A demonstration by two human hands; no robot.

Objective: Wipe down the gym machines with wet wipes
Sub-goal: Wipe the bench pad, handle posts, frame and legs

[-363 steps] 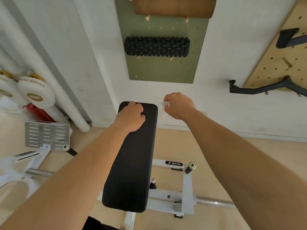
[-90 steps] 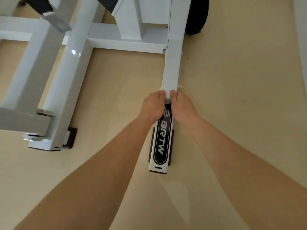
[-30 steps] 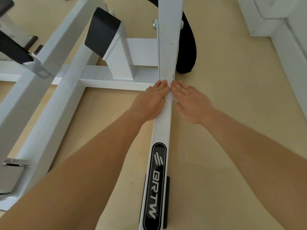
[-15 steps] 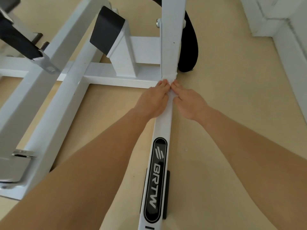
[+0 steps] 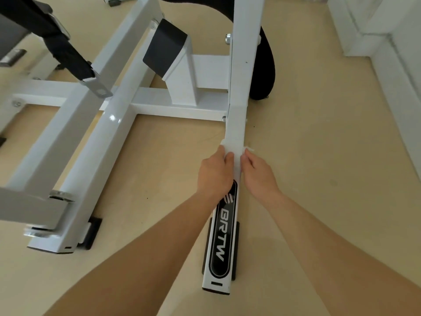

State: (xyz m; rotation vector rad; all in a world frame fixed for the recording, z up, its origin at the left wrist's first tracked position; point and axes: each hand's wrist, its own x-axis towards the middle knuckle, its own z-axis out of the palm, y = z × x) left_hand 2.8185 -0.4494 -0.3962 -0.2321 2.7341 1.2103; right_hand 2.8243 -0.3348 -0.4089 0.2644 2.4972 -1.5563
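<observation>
A white floor rail (image 5: 235, 126) of the gym machine runs toward me and ends in a black BRTW label (image 5: 221, 236). A white wet wipe (image 5: 234, 149) is draped over the rail just above the label. My left hand (image 5: 214, 173) clamps the wipe against the rail's left side. On the right side, my right hand (image 5: 258, 173) presses the same wipe, with a wipe corner sticking out past its fingers.
The machine's white frame (image 5: 109, 124) spreads out to the left with a cross beam, a black-capped post (image 5: 165, 49) and a black strap (image 5: 68, 51). A black curved pad (image 5: 266, 65) stands behind the upright. White wall and skirting (image 5: 396, 71) run along the right, beige floor between.
Both hands have slid the wipe back along the rail toward me, from the joint with the cross beam to just above the BRTW label. Their fingers have curled from flat to gripping.
</observation>
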